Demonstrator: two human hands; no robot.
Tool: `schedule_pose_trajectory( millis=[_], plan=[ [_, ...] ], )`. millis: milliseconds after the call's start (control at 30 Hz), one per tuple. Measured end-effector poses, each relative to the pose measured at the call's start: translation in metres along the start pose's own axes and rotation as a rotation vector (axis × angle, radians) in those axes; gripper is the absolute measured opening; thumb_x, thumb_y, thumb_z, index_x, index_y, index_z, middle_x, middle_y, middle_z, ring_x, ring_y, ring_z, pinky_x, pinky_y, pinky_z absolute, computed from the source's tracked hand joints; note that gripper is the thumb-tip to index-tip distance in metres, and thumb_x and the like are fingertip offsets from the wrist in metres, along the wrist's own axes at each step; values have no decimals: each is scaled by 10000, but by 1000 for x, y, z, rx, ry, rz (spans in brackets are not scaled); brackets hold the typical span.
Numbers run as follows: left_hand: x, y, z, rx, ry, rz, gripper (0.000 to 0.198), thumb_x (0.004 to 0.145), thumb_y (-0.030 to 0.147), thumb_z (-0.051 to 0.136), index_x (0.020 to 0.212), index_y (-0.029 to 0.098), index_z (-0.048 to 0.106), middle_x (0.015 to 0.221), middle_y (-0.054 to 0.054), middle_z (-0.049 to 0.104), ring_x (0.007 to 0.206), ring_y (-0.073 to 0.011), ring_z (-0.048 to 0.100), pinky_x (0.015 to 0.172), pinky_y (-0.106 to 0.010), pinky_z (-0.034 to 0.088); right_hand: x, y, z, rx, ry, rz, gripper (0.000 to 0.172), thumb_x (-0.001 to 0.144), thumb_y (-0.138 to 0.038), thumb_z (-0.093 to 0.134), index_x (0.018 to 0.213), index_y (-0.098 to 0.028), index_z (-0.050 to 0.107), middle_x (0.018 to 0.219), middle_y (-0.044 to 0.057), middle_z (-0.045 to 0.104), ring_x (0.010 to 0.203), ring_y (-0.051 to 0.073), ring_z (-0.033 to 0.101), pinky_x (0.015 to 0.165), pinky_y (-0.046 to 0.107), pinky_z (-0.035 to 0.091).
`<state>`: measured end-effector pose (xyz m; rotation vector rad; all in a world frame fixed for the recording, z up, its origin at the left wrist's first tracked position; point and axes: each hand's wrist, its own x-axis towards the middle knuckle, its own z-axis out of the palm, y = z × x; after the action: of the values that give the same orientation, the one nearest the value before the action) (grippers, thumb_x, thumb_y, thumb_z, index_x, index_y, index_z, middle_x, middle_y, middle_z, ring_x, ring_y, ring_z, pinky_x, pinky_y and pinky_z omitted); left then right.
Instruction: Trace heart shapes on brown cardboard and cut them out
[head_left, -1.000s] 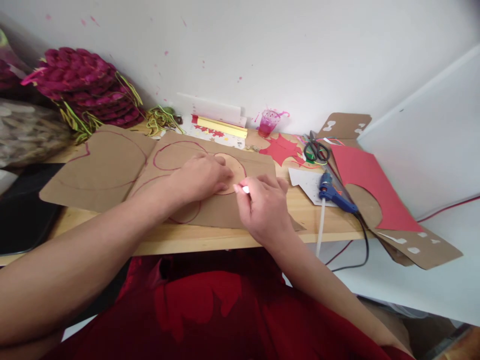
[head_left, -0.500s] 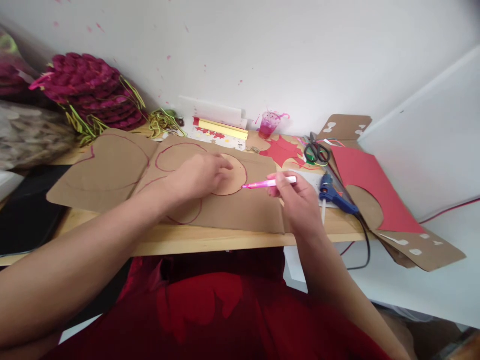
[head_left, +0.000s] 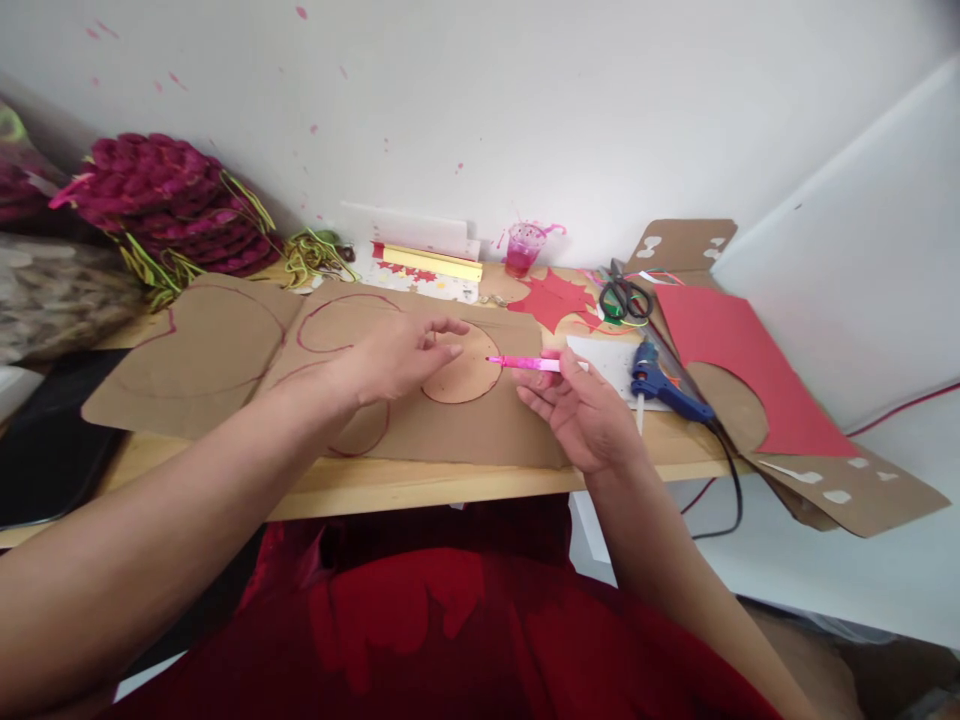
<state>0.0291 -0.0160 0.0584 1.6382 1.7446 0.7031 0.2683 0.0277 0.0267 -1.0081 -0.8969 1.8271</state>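
A brown cardboard disc lies on a large cardboard sheet marked with pink traced circles. My left hand hovers at the disc's left edge with fingers spread and loosely curled, a fingertip touching it. My right hand pinches a pink marker between thumb and fingers; the marker lies level and its tip points at the disc's right edge.
A blue glue gun with its cord lies just right of my right hand. Scissors, red paper stars, a pink cup and red card lie behind. Dark red paper flowers sit at back left.
My right hand drew back from the disc to the right and turned the marker level. My left hand lifted its fingers off the disc and spread them.
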Motion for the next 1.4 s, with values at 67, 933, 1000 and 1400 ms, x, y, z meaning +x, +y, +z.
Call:
schedule_pose_trajectory(
  millis=[67, 933, 1000, 1400],
  plan=[
    [3, 2, 6, -68, -34, 7, 490, 935, 394, 557, 1365, 182, 655, 819, -31, 695, 709, -175, 575, 682, -298, 429, 0, -2, -4, 1, 11, -4, 399, 697, -504, 913, 931, -244, 722, 705, -41, 669, 964, 213, 758, 884, 334, 582],
    [-28, 7, 76, 235, 166, 204, 564, 831, 101, 704, 1376, 214, 615, 1471, -120, 559, 1346, -288, 584, 1142, -468, 497, 4, -14, -27, 6, 79, -24, 455, 638, -509, 940, 939, -258, 708, 676, -66, 669, 867, 189, 752, 917, 356, 565],
    [-26, 8, 82, 244, 195, 227, 543, 841, 97, 688, 1369, 200, 618, 1448, -135, 567, 1314, -303, 602, 1121, -485, 515, 5, -14, -28, 24, 82, -25, 427, 664, -495, 928, 945, -257, 710, 676, -65, 668, 875, 187, 750, 949, 371, 558],
    [-24, 11, 103, 315, 276, 366, 424, 903, 79, 606, 1318, 164, 618, 1389, -187, 572, 1281, -322, 600, 1087, -514, 535, 16, -15, -33, 91, 56, -80, 314, 768, -478, 871, 930, -260, 713, 675, -63, 652, 940, 185, 738, 969, 373, 547]
  ],
)
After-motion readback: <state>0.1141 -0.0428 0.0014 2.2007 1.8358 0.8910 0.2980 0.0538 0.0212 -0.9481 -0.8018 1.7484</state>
